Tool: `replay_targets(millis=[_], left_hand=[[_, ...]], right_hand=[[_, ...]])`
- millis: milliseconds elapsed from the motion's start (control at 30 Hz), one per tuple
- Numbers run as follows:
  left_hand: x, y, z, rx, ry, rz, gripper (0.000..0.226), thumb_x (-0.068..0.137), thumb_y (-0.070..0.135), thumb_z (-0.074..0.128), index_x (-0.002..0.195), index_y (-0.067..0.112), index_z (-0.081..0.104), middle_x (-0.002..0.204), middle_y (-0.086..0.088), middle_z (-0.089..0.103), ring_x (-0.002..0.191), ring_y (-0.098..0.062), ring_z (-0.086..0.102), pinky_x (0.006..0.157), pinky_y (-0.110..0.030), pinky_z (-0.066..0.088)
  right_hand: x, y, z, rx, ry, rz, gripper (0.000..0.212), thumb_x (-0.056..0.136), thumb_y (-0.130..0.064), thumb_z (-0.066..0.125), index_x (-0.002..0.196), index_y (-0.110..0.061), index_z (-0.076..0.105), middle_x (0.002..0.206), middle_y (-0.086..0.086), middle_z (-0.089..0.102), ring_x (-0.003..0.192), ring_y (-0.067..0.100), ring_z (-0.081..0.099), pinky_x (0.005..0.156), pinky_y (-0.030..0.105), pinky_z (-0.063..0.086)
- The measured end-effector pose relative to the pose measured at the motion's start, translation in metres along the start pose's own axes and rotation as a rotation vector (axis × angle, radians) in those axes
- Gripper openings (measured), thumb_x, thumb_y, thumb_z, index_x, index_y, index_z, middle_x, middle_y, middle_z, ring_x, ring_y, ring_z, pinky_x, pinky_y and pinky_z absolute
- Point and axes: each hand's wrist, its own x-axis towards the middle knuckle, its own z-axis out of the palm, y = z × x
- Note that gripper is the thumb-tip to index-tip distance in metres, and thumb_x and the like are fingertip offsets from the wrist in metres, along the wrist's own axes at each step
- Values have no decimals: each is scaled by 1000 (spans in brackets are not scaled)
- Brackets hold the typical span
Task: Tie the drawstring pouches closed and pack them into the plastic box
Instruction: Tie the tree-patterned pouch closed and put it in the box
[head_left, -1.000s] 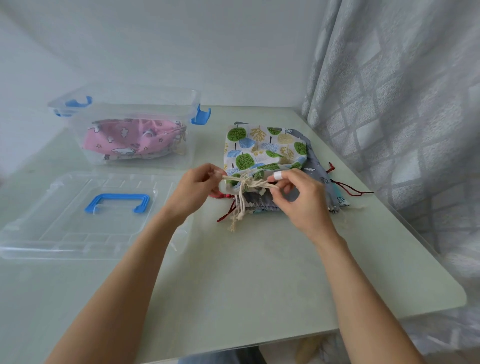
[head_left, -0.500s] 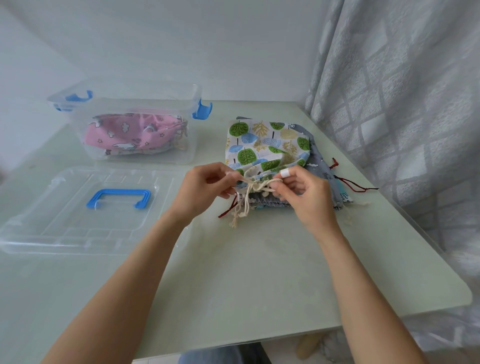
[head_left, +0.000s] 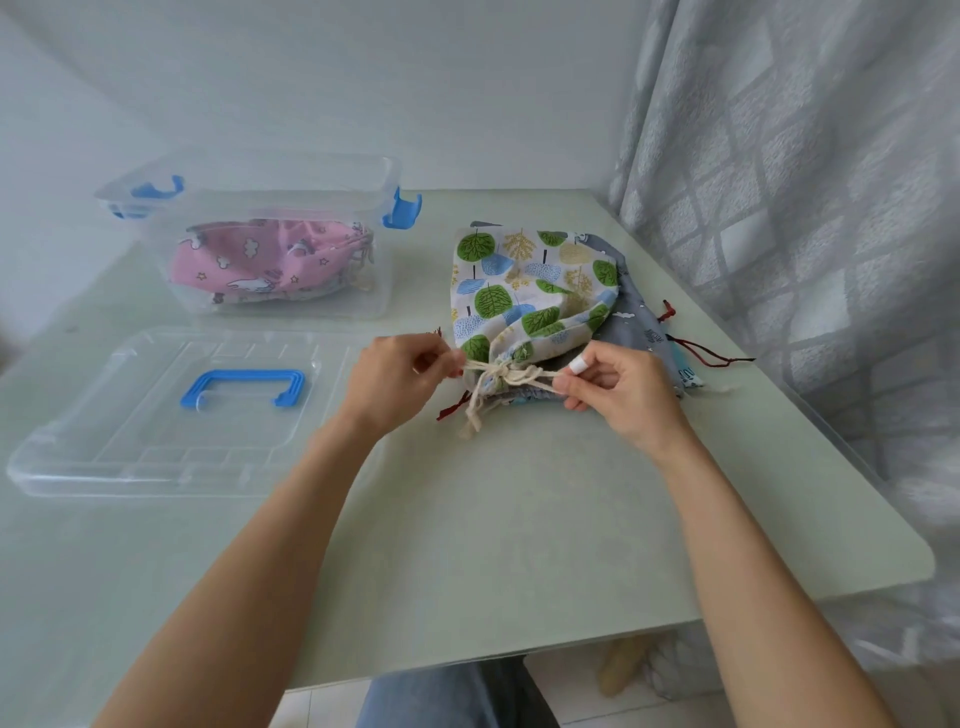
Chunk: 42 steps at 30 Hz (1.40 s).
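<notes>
Head view: plastic box (head_left: 249, 208) serves as landmark, open. Pink pouch (head_left: 270, 265) inside box: packed. Lid (head_left: 156, 415) lies in front of box. Tree-print pouch (head_left: 530, 291) right of box, on grey pouch (head_left: 639, 322). Left hand (head_left: 400, 379) and right hand (head_left: 618, 389) each pinch cream drawstring (head_left: 498, 374) at pouch mouth; knot forming. Judgement: tree-print pouch tie unfinished, packing pending; grey pouch, red cord (head_left: 701, 353) loose, untied.

The left hand (head_left: 397, 376) and the right hand (head_left: 618, 389) each pinch one end of the cream drawstring (head_left: 498, 375) at the gathered mouth of the tree-print pouch (head_left: 530, 291), which lies on a grey pouch (head_left: 636, 322), right of the clear plastic box (head_left: 249, 182) holding a pink pouch (head_left: 270, 265), whose lid (head_left: 171, 415) lies in front of the box.
</notes>
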Motion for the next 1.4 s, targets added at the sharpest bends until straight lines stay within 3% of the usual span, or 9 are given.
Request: replay_targets(millis=[100,367,500,600,767,933,1100,1233,1400], left_hand=[[0,8,0,-111,-83,20,20,89,32,60,73,22,66,61,10,62,58,-7,55,63,-24,44],[12,40,-15,-259,-157,22,7,89,26,61,88,24,68,74,16,66,68,0,63,66,-18,52],[37,37,-38,-277,45,31,10,90,22,58,89,27,66,78,17,66,70,2,61,65,-15,50],[57,32,-29,-410,249,16,23,90,11,56,86,32,62,80,16,65,70,1,61,68,-19,50],[102,12,10,-307,-39,-93,56,80,38,69,127,39,39,128,7,46,120,-11,45,100,-32,39],[147,-2,39,-115,-217,-263,98,71,51,72,146,26,15,146,-13,28,132,-28,36,107,-39,32],[158,-4,49,-37,-136,-187,89,74,39,76,143,15,25,113,-9,53,99,-21,53,81,-26,39],[159,2,53,139,-56,-36,78,76,36,73,140,16,33,119,-10,53,109,-27,49,89,-32,39],[157,10,53,209,-66,109,75,78,34,69,141,15,33,128,-7,45,110,-28,48,90,-35,40]], right_hand=[[-8,-4,-2,-148,10,-29,13,79,-14,73,85,-14,63,79,0,67,68,10,65,62,27,53],[16,-40,19,-762,-224,-298,88,68,-46,76,142,-28,32,134,-3,50,129,17,36,112,37,19],[44,-45,5,-639,-220,-205,64,78,-40,68,134,-23,42,109,-6,59,97,15,58,85,35,49],[76,-39,-21,-598,49,-234,32,80,-24,65,108,-12,57,100,-3,53,82,16,54,65,28,42],[128,-11,-42,-533,135,-2,21,80,-20,64,97,-9,61,96,7,59,86,25,57,72,35,44],[151,21,-43,-595,-58,215,49,81,-19,66,125,-16,45,125,10,40,104,26,53,86,34,44],[154,33,-43,-643,-156,290,78,80,-30,70,142,-24,23,141,13,30,118,32,48,91,35,39],[162,35,-45,-644,-191,348,96,77,-34,74,148,-21,11,143,14,40,124,32,46,98,40,41],[161,29,-46,-779,-106,301,66,79,-29,72,136,-14,42,128,11,57,111,30,55,86,34,45]])
